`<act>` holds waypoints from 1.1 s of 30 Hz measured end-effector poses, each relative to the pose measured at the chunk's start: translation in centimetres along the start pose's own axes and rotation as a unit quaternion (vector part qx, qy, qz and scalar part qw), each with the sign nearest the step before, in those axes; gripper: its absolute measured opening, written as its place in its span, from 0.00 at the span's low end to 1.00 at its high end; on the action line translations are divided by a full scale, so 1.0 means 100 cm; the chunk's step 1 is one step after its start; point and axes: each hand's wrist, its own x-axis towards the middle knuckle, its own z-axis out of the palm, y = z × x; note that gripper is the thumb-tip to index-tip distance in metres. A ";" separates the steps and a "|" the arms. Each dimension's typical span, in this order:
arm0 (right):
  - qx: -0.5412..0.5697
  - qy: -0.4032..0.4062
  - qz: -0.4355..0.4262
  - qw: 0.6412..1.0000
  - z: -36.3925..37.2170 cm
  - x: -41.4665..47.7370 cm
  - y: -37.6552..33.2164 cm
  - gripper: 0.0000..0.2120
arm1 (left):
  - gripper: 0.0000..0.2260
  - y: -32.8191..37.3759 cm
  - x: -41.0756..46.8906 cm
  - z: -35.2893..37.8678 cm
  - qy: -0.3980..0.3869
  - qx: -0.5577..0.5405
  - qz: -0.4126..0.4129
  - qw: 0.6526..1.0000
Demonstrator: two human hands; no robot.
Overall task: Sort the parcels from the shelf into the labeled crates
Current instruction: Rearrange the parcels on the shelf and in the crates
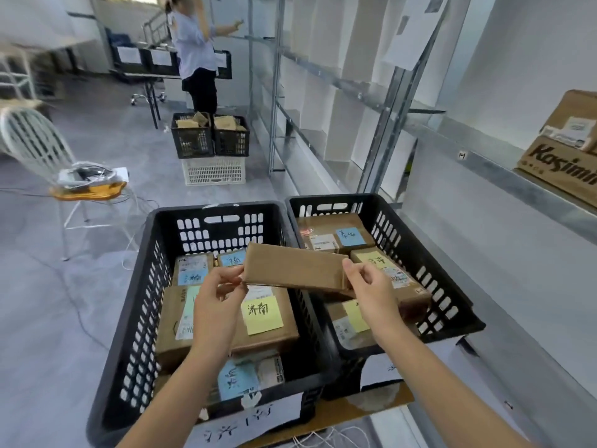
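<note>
Both hands up over the crates, one flat brown parcel (294,270) between them. My left hand (216,295) pinches its left end, thumb on top and fingers curled beneath. My right hand (371,286) pinches the right end the same way, thumb and forefinger closed on the corner. The parcel is in the air, long side running left to right and tilted slightly, plain side facing me; no label visible on it from here. It hangs above the gap where the two black crates meet, touching neither. The left crate (181,210) holds several cardboard parcels; the topmost one (226,331) carries a yellow sticky note (261,315) with handwritten characters, and blue notes show on others behind and below it. The right crate (420,253) also holds parcels, one at the back with a blue note (350,237), and one nearer with a yellow note (376,258) partly hidden by my right hand. A white paper label (255,418) with brush writing hangs on the near wall of the left crate. To my right, the metal shelf (484,163) carries a printed carton (559,169) with a smaller box on top. Farther down the aisle, another person (197,50) reaches toward the shelving, more black crates (210,137) stacked on a white one at their feet. A white chair (35,140) stands to the left.
</note>
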 end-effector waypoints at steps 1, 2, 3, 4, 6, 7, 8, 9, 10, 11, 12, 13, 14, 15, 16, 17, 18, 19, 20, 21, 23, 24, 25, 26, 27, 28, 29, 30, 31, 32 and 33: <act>0.012 -0.006 -0.004 1.000 0.002 0.001 -0.001 0.18 | 0.06 -0.001 0.000 -0.002 0.004 -0.010 -0.011 1.000; 0.017 -0.011 -0.010 1.000 0.003 0.001 -0.003 0.17 | 0.06 -0.001 0.001 -0.003 0.008 -0.020 -0.021 1.000; 0.022 -0.014 -0.013 1.000 0.003 0.002 -0.005 0.17 | 0.06 -0.002 0.001 -0.004 0.012 -0.028 -0.030 0.999; 0.028 -0.015 -0.018 0.999 0.003 0.004 -0.006 0.17 | 0.07 -0.002 0.002 -0.004 0.015 -0.034 -0.037 0.999; 0.032 -0.018 -0.015 0.999 0.002 0.008 -0.007 0.19 | 0.07 -0.002 0.003 -0.003 0.021 -0.043 -0.045 0.998; 0.035 -0.021 -0.014 0.999 0.001 0.010 -0.007 0.20 | 0.07 -0.003 0.004 -0.002 0.023 -0.048 -0.045 0.998; 0.042 -0.025 -0.016 0.999 0.000 0.013 -0.008 0.21 | 0.07 -0.002 0.003 0.000 0.023 -0.055 -0.045 0.997; 0.050 -0.031 -0.016 0.998 -0.001 0.015 -0.009 0.21 | 0.07 -0.002 0.003 0.002 0.025 -0.063 -0.045 0.997; 0.059 -0.038 -0.016 0.997 -0.002 0.018 -0.010 0.20 | 0.07 -0.001 0.003 0.003 0.028 -0.071 -0.046 0.996; 0.069 -0.045 -0.015 0.996 -0.002 0.022 -0.009 0.19 | 0.07 -0.001 0.002 0.004 0.032 -0.079 -0.047 0.995; 0.079 -0.054 -0.015 0.995 -0.003 0.024 -0.009 0.18 | 0.08 0.001 0.001 0.005 0.036 -0.089 -0.048 0.994; 0.086 -0.063 -0.014 0.994 -0.004 0.026 -0.010 0.16 | 0.08 0.002 0.001 0.006 0.042 -0.099 -0.049 0.993; 0.089 -0.072 -0.017 0.993 -0.004 0.028 -0.010 0.15 | 0.09 0.003 0.000 0.006 0.048 -0.107 -0.048 0.992; 0.088 -0.079 -0.020 0.993 -0.004 0.030 -0.010 0.14 | 0.10 0.005 0.000 0.007 0.054 -0.109 -0.047 0.991; 0.084 -0.084 -0.025 0.993 -0.004 0.031 -0.011 0.13 | 0.11 0.005 0.000 0.007 0.059 -0.106 -0.046 0.991; 0.081 -0.087 -0.031 0.992 -0.003 0.033 -0.011 0.13 | 0.13 0.006 0.000 0.007 0.062 -0.102 -0.048 0.992; 0.078 -0.091 -0.037 0.992 -0.003 0.033 -0.012 0.12 | 0.15 0.006 0.001 0.007 0.063 -0.097 -0.050 0.992; 0.077 -0.095 -0.040 0.992 -0.002 0.033 -0.013 0.12 | 0.16 0.006 0.002 0.006 0.064 -0.092 -0.054 0.992; 0.075 -0.101 -0.043 0.991 -0.001 0.032 -0.014 0.12 | 0.17 0.005 0.002 0.005 0.066 -0.087 -0.057 0.992; 0.071 -0.105 -0.046 0.991 0.000 0.031 -0.014 0.12 | 0.17 0.004 0.003 0.003 0.067 -0.081 -0.057 0.993; 0.066 -0.113 -0.049 0.990 0.003 0.028 -0.015 0.12 | 0.16 0.002 0.004 0.000 0.068 -0.073 -0.057 0.993; 0.063 -0.118 -0.050 0.990 0.005 0.027 -0.016 0.12 | 0.15 0.002 0.005 -0.002 0.069 -0.082 -0.061 0.992; 0.059 -0.124 -0.050 0.989 0.008 0.026 -0.016 0.11 | 0.14 0.002 0.005 -0.004 0.068 -0.101 -0.067 0.990; 0.057 -0.131 -0.049 0.989 0.010 0.025 -0.016 0.10 | 0.13 0.003 0.005 -0.006 0.066 -0.125 -0.072 0.987; 0.064 -0.137 -0.049 0.987 0.013 0.023 -0.017 0.10 | 0.12 0.006 0.005 -0.008 0.063 -0.147 -0.072 0.985; 0.081 -0.143 -0.048 0.985 0.015 0.022 -0.019 0.12 | 0.11 0.008 0.006 -0.011 0.062 -0.160 -0.067 0.983; 0.100 -0.147 -0.049 0.983 0.016 0.022 -0.022 0.15 | 0.11 0.011 0.006 -0.014 0.060 -0.165 -0.058 0.983; 0.109 -0.147 -0.054 0.982 0.016 0.022 -0.027 0.18 | 0.11 0.014 0.007 -0.017 0.058 -0.166 -0.049 0.983; 0.106 -0.145 -0.058 0.982 0.015 0.022 -0.032 0.21 | 0.12 0.015 0.008 -0.020 0.055 -0.164 -0.041 0.984; 0.092 -0.143 -0.061 0.984 0.014 0.024 -0.039 0.24 | 0.13 0.017 0.008 -0.022 0.050 -0.164 -0.035 0.985; 0.074 -0.139 -0.059 0.986 0.013 0.026 -0.045 0.26 | 0.13 0.018 0.009 -0.024 0.042 -0.165 -0.032 0.985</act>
